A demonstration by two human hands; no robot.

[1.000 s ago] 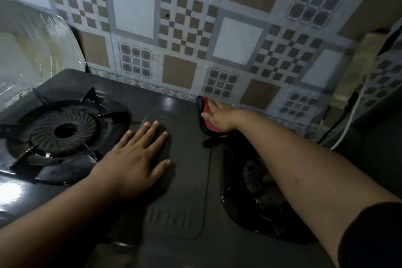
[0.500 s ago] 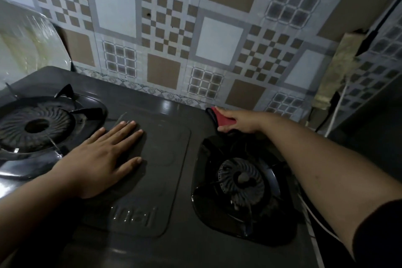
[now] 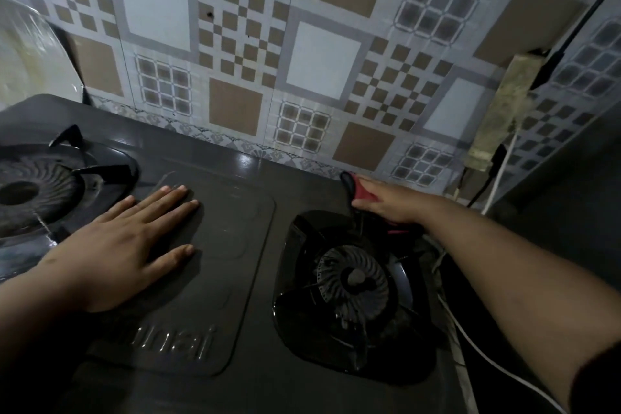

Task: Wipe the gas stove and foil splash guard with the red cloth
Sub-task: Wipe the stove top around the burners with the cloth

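Since a second ago, the right hand (image 3: 389, 203) has slid the red cloth (image 3: 364, 193) rightward along the back edge of the gas stove (image 3: 255, 390), from behind the centre panel to behind the right burner (image 3: 353, 282), just below the patterned tile wall (image 3: 319, 54). Its fingers press flat over the cloth, which shows red at the fingertips and under the wrist. At far left the foil splash guard (image 3: 30, 54) stands beside the left burner (image 3: 30, 191). On the centre panel the left hand (image 3: 124, 245) lies palm down, fingers spread and holding nothing. A white cable (image 3: 484, 353) runs along the stove's right side.
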